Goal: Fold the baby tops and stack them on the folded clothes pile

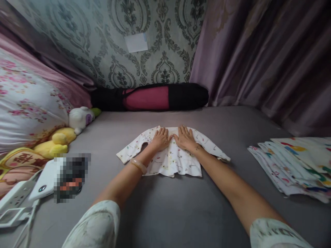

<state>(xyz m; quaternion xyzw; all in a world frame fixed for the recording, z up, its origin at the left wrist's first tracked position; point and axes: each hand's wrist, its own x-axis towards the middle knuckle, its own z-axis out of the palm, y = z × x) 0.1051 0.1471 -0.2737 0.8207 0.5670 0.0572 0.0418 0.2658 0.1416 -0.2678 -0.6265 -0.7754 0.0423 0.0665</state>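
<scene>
**Both hands pressing flat on a small printed shirt**

A small white printed shirt (172, 155) is lying spread on the grey bed (165, 199), sleeves out to either side. The left hand (160, 138) and right hand (184, 137) are resting palm-down on its upper middle, side by side and nearly touching, fingers stretched flat and slightly apart, gripping nothing. A pale bangle (139, 165) is sitting on the left wrist. A stack of folded printed cloths (294, 165) is lying well to the right; yellow and white plush toys (67, 132) are lying to the left, and a black-and-pink roll bag (150, 97) is resting along the wall.
</scene>
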